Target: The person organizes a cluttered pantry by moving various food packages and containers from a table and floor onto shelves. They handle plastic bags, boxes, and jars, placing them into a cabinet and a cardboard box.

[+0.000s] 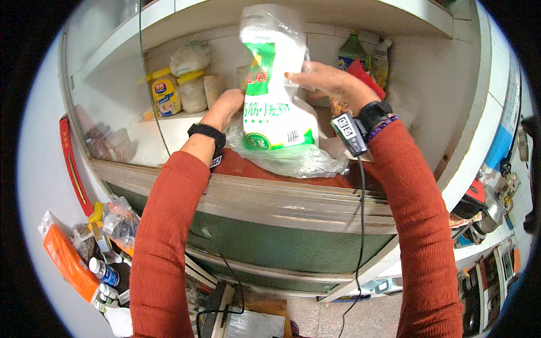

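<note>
A white and green flour bag (274, 114) stands upright inside a clear plastic bag (296, 162) at the front of a cupboard shelf. My left hand (230, 105) is at its left side, the fingertips hidden behind the flour bag. My right hand (329, 82) reaches to its upper right side, thumb and fingers on the clear plastic near the bag's neck. Part of the right fingers is hidden by plastic. A red packet (365, 78) lies behind my right wrist, and a green-tinted bottle (354, 48) stands behind it.
Jars with yellow lids (192, 91) stand at the shelf's left back, a tied plastic bag (191, 58) on top. A glass sliding door (112, 84) covers the left side. The wooden door track (270, 198) runs along the front. Black cables hang below my wrists.
</note>
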Demonstrator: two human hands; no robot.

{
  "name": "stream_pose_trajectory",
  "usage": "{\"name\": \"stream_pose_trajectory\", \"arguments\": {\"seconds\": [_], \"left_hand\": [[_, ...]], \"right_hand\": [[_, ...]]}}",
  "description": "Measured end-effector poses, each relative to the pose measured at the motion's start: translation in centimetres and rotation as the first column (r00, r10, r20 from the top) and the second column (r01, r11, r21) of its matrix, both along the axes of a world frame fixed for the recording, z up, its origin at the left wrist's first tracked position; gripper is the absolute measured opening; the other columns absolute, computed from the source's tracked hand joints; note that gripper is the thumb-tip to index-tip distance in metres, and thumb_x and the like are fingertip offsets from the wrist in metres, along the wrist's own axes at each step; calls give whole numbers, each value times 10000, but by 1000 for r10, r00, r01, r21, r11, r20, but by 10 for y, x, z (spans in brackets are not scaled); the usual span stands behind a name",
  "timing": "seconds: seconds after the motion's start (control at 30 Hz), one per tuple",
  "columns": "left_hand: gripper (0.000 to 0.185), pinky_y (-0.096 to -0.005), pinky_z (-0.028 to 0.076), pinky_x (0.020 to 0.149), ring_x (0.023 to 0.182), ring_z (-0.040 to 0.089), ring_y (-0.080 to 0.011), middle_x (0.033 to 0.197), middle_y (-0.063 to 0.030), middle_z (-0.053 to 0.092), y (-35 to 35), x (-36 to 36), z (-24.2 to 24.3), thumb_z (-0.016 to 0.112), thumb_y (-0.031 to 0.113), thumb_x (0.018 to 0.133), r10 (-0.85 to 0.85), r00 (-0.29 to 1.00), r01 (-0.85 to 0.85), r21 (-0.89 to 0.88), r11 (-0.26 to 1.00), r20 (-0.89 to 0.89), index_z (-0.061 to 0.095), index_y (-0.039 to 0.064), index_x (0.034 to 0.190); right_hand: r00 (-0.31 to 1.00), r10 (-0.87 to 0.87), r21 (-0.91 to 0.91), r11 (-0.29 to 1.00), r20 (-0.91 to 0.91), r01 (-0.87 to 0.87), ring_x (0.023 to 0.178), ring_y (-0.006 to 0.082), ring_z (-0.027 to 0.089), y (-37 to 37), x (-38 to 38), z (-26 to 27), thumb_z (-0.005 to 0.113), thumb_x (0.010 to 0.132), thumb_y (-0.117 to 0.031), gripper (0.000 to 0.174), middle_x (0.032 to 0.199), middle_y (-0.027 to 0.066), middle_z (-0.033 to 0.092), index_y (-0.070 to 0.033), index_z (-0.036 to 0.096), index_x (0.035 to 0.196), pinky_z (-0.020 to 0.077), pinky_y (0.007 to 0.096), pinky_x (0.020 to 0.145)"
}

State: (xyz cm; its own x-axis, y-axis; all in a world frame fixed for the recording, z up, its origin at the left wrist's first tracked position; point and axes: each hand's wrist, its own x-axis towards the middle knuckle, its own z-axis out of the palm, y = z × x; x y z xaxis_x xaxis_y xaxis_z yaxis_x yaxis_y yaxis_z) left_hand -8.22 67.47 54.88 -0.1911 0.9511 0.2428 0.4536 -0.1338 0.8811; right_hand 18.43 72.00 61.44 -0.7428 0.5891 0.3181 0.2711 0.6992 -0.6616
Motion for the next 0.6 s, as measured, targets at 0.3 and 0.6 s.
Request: {"name": "stream_pose_trajectory", "arguments": {"seconds": [0.3, 0.6], "left_hand": [[513, -266, 452, 889, 1034, 578, -132, 1180, -66, 601, -44, 31, 16, 589, 371, 894, -368, 923, 355, 121, 927, 115, 518, 18, 1258], [528, -285, 438, 928, 1101, 549, -149, 1227, -65, 572, -44, 25, 18, 621, 326, 881, -346, 938, 346, 22, 938, -8, 488, 33, 1300]], "right_hand": [[827, -25, -201, 965, 561, 166, 628, 216, 651, -40, 58, -42, 688, 762, -541, 800, 889, 209, 634, 84, 461, 1208, 563, 310, 518], [915, -333, 449, 870, 226, 206, 687, 301, 655, 41, 21, -56, 610, 767, -132, 156, 819, 143, 680, -39, 695, 860, 520, 386, 594]]}}
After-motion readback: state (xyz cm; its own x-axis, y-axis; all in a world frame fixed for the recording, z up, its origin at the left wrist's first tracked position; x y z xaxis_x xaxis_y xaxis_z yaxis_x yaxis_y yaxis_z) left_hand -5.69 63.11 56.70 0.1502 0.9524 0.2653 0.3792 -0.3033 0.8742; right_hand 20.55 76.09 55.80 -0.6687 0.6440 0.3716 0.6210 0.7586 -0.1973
